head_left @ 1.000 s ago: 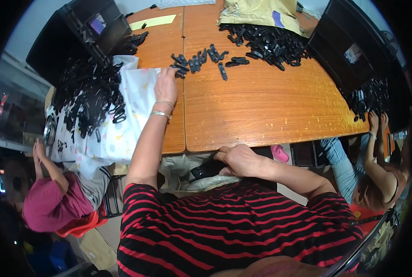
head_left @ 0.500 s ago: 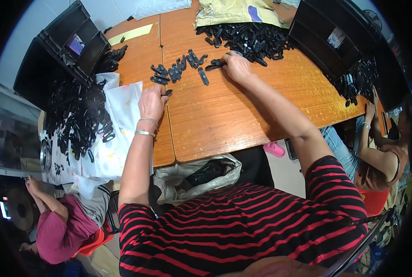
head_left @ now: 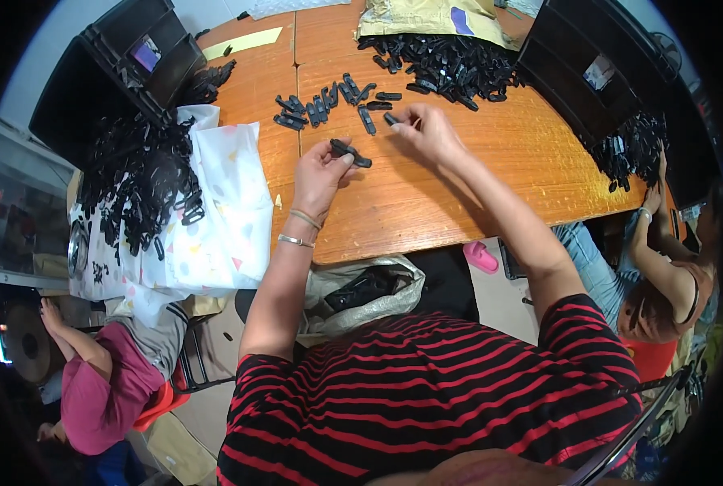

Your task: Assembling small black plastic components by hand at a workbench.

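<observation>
My left hand (head_left: 319, 176) is above the wooden table, thumb and fingers pinching a long black plastic clip-like piece (head_left: 360, 161). To its right, my right hand (head_left: 430, 134) grips a smaller black plastic piece (head_left: 391, 119) between thumb and fingertips, apart from the left one. Just beyond both hands lies a loose group of similar black pieces (head_left: 313, 112), with one single piece (head_left: 367, 121) nearer me. Part of each held piece is covered by fingers, so their exact kind is unclear.
A big heap of black pieces (head_left: 451, 71) spills from a yellow bag (head_left: 426, 18) at the back. On the left, more parts (head_left: 139, 186) lie on a white patterned sheet (head_left: 228, 182) by a black bin (head_left: 110, 61). Another black bin (head_left: 580, 73) stands right. Two people sit nearby.
My left hand has moved right with a black piece now plainly visible in it. My right hand has drawn back toward me from the heap's edge, holding a small piece.
</observation>
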`<state>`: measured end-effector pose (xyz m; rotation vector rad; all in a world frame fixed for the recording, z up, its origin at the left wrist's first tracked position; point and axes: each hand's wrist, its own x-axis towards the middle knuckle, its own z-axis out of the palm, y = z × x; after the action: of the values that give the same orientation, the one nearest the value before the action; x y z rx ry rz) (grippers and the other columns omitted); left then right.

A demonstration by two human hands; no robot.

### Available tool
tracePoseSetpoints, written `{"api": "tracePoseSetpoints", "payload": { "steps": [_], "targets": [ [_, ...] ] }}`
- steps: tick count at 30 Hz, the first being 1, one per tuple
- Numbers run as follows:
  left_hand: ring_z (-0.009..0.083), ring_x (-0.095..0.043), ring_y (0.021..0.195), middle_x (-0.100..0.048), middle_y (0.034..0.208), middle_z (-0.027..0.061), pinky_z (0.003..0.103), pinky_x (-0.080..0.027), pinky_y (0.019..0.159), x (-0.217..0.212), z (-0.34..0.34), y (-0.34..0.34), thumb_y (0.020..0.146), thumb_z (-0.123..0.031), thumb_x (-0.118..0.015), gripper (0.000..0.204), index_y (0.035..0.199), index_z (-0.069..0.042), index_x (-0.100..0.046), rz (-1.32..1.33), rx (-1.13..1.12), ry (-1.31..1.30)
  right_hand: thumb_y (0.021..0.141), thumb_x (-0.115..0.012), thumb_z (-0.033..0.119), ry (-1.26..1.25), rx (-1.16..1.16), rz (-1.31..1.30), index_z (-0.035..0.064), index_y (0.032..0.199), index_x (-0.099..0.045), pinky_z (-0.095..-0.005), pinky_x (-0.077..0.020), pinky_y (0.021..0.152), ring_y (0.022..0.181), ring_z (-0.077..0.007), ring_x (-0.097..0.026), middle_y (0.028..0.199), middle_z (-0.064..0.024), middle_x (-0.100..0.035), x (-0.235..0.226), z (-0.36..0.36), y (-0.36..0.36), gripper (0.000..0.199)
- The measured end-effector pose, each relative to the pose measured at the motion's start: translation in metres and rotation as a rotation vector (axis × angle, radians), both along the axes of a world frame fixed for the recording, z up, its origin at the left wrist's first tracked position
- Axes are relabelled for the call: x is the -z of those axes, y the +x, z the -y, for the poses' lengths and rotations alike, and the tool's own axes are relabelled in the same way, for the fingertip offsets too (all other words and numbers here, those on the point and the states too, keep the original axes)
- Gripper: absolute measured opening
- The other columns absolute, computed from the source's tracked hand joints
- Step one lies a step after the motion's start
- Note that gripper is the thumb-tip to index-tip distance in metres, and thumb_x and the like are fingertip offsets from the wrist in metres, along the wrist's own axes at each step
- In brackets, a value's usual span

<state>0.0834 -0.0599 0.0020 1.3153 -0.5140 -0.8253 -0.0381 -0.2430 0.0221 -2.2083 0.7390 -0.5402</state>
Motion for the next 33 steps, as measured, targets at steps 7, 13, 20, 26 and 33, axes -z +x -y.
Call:
{"api": "tracePoseSetpoints", "payload": {
  "steps": [7, 13, 20, 26, 33],
  "targets": [
    [0.0092, -0.063, 0.082, -0.064, 0.097, 0.0052, 0.019, -0.052, 0.068, -0.013, 0.000, -0.021, 0.086, 0.004, -0.060, 0.026, 0.112, 0.002, -0.058, 0.075, 0.013, -0.145, 0.078, -0.071, 0.011, -0.101, -0.179, 0.326, -0.0014, 0.092, -0.064, -0.0322, -0.0504, 0.062, 0.065, -0.0207, -0.062, 0.080, -0.0120, -0.063, -0.008, -0.063, -0.014, 0.020],
    [0.0101, -0.062, 0.087, -0.063, 0.099, 0.0059, 0.021, -0.052, 0.076, -0.015, -0.008, -0.026, 0.086, 0.006, -0.059, 0.025, 0.111, 0.004, -0.057, 0.167, 0.005, -0.182, 0.075, -0.072, 0.001, -0.115, -0.220, 0.333, -0.0018, 0.091, -0.064, -0.0264, -0.0478, 0.058, 0.064, -0.0133, -0.058, 0.079, -0.0077, -0.057, -0.010, -0.070, -0.016, 0.019],
    [0.0128, -0.062, 0.090, -0.063, 0.100, 0.0064, 0.026, -0.052, 0.081, -0.027, -0.013, -0.047, 0.083, 0.001, -0.064, 0.032, 0.115, 0.004, -0.057, 0.241, -0.064, -0.325, 0.072, -0.072, -0.003, -0.135, -0.217, 0.375, -0.0010, 0.089, -0.063, -0.0260, -0.0482, 0.057, 0.066, -0.0128, -0.059, 0.080, -0.0068, -0.056, -0.011, -0.075, -0.017, 0.020],
    [0.0209, -0.065, 0.090, -0.064, 0.098, 0.0121, 0.031, -0.051, 0.079, -0.034, -0.017, -0.056, 0.081, -0.004, -0.067, 0.031, 0.110, 0.001, -0.059, 0.737, -0.241, -0.171, 0.072, -0.073, 0.001, -0.090, -0.218, 0.435, -0.0002, 0.098, -0.060, -0.0259, -0.0502, 0.061, 0.070, -0.0122, -0.060, 0.083, -0.0051, -0.058, -0.012, -0.077, -0.012, 0.029],
    [0.0214, -0.065, 0.087, -0.064, 0.094, 0.0126, 0.031, -0.051, 0.076, -0.037, -0.024, -0.050, 0.082, -0.004, -0.065, 0.022, 0.103, 0.001, -0.060, 0.911, -0.174, -0.131, 0.075, -0.076, 0.013, 0.138, -0.293, 0.302, -0.0008, 0.101, -0.057, -0.0291, -0.0523, 0.066, 0.074, -0.0143, -0.064, 0.081, -0.0100, -0.066, -0.005, -0.079, -0.016, 0.036]
  ]
}}
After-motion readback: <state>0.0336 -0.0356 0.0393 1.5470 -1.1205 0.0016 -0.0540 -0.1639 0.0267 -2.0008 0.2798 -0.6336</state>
